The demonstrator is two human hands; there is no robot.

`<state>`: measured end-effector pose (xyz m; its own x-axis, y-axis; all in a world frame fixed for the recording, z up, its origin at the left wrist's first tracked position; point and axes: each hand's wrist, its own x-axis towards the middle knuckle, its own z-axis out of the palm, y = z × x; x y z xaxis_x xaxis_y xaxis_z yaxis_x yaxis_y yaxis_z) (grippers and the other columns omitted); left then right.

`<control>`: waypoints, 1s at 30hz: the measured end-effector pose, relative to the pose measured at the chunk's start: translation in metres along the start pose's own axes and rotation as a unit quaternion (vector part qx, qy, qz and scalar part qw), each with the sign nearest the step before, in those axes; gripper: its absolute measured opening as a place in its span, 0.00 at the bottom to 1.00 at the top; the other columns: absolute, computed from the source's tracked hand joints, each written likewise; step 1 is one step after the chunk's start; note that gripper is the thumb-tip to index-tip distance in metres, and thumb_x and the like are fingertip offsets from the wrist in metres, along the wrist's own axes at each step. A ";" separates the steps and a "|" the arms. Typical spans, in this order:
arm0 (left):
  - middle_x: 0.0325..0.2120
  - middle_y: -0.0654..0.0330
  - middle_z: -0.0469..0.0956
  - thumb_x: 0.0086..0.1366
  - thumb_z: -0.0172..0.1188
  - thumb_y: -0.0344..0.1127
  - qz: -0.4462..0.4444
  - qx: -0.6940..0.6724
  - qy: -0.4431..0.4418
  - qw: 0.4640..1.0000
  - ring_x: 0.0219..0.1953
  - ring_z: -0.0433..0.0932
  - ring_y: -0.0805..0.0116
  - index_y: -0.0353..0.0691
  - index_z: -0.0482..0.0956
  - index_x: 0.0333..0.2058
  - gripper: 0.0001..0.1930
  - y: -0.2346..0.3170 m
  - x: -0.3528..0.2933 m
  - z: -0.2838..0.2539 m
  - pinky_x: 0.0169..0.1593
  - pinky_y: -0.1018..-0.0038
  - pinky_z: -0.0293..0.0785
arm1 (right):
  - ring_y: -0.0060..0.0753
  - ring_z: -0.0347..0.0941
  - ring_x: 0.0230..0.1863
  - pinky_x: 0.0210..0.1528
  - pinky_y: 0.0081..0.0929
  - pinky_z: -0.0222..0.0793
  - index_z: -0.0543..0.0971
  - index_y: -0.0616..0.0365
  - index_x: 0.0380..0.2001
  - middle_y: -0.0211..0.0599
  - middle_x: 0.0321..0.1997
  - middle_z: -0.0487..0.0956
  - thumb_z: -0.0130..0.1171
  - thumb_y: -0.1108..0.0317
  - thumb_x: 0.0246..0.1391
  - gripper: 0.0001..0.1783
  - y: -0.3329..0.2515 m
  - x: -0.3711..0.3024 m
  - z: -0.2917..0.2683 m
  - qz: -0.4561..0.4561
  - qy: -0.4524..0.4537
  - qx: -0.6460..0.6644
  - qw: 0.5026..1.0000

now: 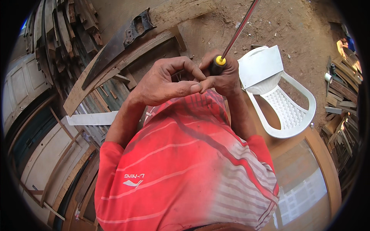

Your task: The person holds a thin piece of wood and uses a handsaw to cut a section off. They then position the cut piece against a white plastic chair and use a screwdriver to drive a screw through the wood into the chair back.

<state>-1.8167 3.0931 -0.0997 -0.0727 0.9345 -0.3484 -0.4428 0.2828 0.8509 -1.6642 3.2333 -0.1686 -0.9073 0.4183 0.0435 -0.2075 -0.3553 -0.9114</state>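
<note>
A long-shafted screwdriver [218, 66] with a dark handle and a yellow collar is held in my right hand [229, 77], its shaft slanting up and away to the right. My left hand [163, 81] meets it in front of my red shirt. The left thumb and forefinger are curled together, touching or nearly touching the right thumb. Whatever lies between those fingertips is too small or hidden to name. Beyond my left hand, a handsaw [111, 59] with a black handle [138, 26] rests along a wooden plank [175, 15].
To the right stands a white plastic chair [308, 101] with a flat white panel [262, 66] on it. A wood-framed glazed panel [327, 165] lies at the lower right. Stacked boards [63, 30] fill the far left; scrap wood [341, 90] is piled at the right edge.
</note>
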 end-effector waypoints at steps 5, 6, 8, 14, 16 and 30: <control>0.34 0.62 0.80 0.57 0.71 0.29 0.000 0.070 0.004 0.998 0.37 0.77 0.78 0.32 0.81 0.37 0.11 -0.004 0.005 0.016 0.43 0.79 0.74 | 0.11 0.68 0.28 0.28 0.15 0.63 0.78 0.59 0.32 0.24 0.28 0.76 0.83 0.72 0.30 0.25 -0.001 -0.011 -0.016 0.056 -0.026 0.062 0.996; 0.34 0.63 0.80 0.57 0.70 0.28 -0.003 0.082 -0.004 0.997 0.36 0.77 0.78 0.32 0.81 0.37 0.11 -0.001 0.006 0.017 0.41 0.79 0.73 | 0.11 0.68 0.28 0.28 0.15 0.63 0.78 0.59 0.32 0.23 0.28 0.76 0.83 0.72 0.30 0.25 -0.001 -0.013 -0.017 0.062 -0.028 0.070 0.995; 0.33 0.63 0.80 0.57 0.70 0.28 0.007 0.090 -0.008 0.996 0.34 0.76 0.80 0.32 0.80 0.36 0.10 -0.005 0.008 0.021 0.39 0.80 0.72 | 0.11 0.68 0.28 0.27 0.15 0.62 0.78 0.59 0.32 0.23 0.28 0.76 0.83 0.73 0.30 0.25 0.000 -0.018 -0.020 0.072 -0.030 0.084 0.993; 0.31 0.65 0.79 0.56 0.70 0.29 0.016 0.094 0.031 0.995 0.31 0.73 0.83 0.34 0.79 0.34 0.10 -0.008 0.006 0.037 0.35 0.83 0.68 | 0.12 0.69 0.27 0.27 0.15 0.63 0.78 0.60 0.32 0.24 0.28 0.76 0.82 0.78 0.28 0.25 0.003 -0.021 -0.024 0.086 -0.028 0.091 0.992; 0.30 0.65 0.79 0.55 0.70 0.30 0.019 0.092 0.053 0.994 0.31 0.72 0.83 0.34 0.78 0.33 0.10 -0.009 0.004 0.043 0.35 0.83 0.68 | 0.13 0.69 0.27 0.27 0.15 0.63 0.78 0.61 0.32 0.25 0.27 0.76 0.81 0.79 0.27 0.25 0.004 -0.019 -0.023 0.093 -0.031 0.108 0.989; 0.27 0.68 0.76 0.55 0.67 0.31 -0.024 0.138 0.097 0.985 0.31 0.70 0.83 0.35 0.77 0.30 0.08 -0.004 0.000 0.048 0.36 0.82 0.66 | 0.24 0.76 0.32 0.37 0.24 0.76 0.75 0.59 0.36 0.30 0.31 0.78 0.85 0.65 0.25 0.34 0.039 -0.021 -0.006 0.177 -0.009 0.192 0.965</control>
<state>-1.7719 3.1022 -0.0843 -0.2383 0.8678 -0.4361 -0.1927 0.3979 0.8970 -1.6506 3.2157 -0.2074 -0.9520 0.1997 -0.2319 -0.0005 -0.7588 -0.6513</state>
